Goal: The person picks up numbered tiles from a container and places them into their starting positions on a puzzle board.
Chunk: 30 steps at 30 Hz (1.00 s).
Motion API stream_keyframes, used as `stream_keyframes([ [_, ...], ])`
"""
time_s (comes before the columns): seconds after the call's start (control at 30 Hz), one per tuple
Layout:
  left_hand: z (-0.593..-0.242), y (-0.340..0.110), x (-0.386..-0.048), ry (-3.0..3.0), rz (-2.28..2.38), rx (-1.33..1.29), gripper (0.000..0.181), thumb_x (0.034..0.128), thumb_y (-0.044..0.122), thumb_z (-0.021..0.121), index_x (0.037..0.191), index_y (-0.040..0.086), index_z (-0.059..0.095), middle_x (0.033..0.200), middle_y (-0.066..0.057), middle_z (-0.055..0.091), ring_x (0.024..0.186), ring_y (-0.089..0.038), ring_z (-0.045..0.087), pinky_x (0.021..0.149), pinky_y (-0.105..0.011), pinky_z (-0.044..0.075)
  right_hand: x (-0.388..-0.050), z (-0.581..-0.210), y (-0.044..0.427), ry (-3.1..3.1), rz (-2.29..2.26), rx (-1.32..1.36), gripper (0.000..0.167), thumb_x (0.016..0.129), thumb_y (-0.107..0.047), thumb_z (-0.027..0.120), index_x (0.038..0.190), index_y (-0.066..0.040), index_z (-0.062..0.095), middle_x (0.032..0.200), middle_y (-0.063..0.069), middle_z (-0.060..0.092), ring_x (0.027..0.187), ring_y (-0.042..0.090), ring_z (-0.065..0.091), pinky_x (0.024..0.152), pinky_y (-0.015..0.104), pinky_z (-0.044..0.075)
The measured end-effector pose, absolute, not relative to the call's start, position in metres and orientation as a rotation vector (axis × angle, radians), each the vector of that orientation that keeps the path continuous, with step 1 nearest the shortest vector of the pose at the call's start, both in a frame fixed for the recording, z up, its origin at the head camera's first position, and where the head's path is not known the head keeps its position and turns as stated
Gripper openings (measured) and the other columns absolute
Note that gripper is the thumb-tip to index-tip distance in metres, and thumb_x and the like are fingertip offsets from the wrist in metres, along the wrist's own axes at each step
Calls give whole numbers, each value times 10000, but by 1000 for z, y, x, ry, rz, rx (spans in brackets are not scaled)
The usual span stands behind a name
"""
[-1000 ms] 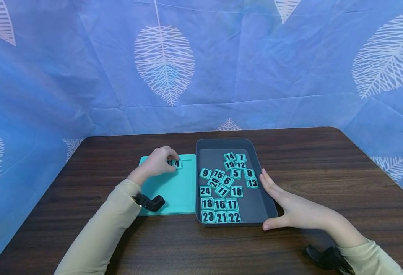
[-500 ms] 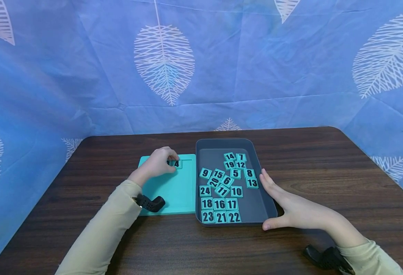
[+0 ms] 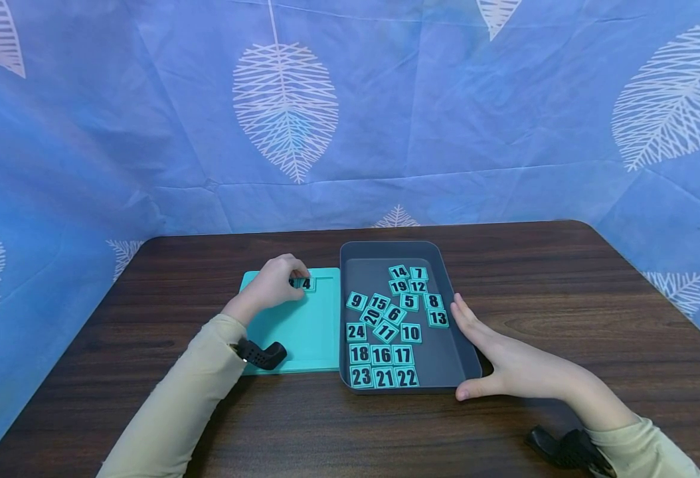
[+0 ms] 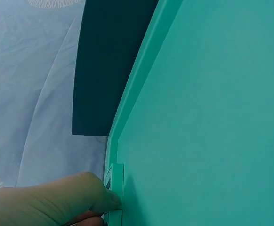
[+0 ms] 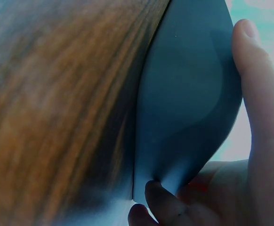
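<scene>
1. Your left hand [image 3: 273, 285] is bent, its thumb and fingertips close together, seemingly pinching the turquoise square tile marked 4 [image 3: 309, 285].
2. That tile lies along the far edge of the flat turquoise tray [image 3: 302, 342]; your fingers mostly hide a neighbouring tile [image 4: 114, 218].
3. Your right hand [image 3: 514, 372] spreads wide, fingers and thumb touching the near right corner of the dark grey rectangular tray [image 3: 445, 362].
4. Twenty turquoise numbered tiles [image 3: 382, 355], 5 to 24, sit in it, so the laying-in looks early; what else your left hand covers, I cannot tell.
5. Both trays rest on the dark brown wood-grained table [image 3: 565, 285].
</scene>
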<state>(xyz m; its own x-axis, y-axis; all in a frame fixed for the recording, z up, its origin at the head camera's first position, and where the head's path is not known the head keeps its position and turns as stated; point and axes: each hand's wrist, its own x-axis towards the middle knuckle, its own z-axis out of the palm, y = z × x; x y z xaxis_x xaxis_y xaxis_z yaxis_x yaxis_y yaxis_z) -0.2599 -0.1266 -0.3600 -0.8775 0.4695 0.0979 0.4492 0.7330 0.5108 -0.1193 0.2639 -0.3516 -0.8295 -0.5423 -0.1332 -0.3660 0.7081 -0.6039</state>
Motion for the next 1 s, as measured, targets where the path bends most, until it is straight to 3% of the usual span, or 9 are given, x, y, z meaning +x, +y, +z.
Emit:
stream_keyframes([
  [0.57,-332,-94,-254,2905,893,860,263,830,24,681,1089,-18,662,1064,-142,574,981,-318,551,822,-384,474,-120,-351,263,2600,-837,-748,1128,813,-506,690,1527,-144,-104,1561,43,-214,1415,393,81,992,580,338],
  [0.87,-314,-58,-249,2872,980,894,224,863,65,673,1085,36,676,1046,-80,575,954,-247,554,813,-328,483,-121,-352,264,2593,-839,-746,1127,813,-507,690,1527,-140,-100,1563,55,-212,1416,394,76,989,577,344],
  [1.0,-309,-41,-247,2831,996,921,226,869,83,679,1090,34,674,1071,-112,586,978,-243,555,835,-327,476,-121,-351,264,2589,-848,-743,1124,815,-499,692,1528,-142,-101,1560,38,-217,1416,398,70,989,584,339],
])
